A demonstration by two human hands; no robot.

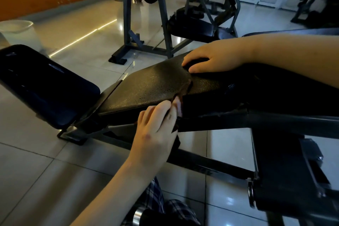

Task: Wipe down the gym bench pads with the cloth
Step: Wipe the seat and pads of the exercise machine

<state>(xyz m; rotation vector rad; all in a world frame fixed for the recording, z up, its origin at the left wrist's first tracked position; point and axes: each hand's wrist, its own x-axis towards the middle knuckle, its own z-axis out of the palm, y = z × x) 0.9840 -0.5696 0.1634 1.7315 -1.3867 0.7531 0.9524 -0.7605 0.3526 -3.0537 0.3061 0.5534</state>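
Note:
The gym bench has a textured black seat pad (146,86) in the middle and a dark blue back pad (45,86) at the left. A dark cloth (207,90) lies draped across the seat pad's right part, its brownish edge folded at the middle. My left hand (156,130) pinches the cloth's edge at the near side of the pad, and some cloth hangs down below it. My right hand (216,58) rests on the pad's far side, fingers curled on the cloth's upper corner.
The bench's black steel frame (211,167) runs along the tiled floor toward me. A white bucket (18,31) stands at the far left. A grey stand with roller pads (128,24) and another machine (201,24) stand behind the bench. A metal bottle (139,214) lies by my plaid trouser leg.

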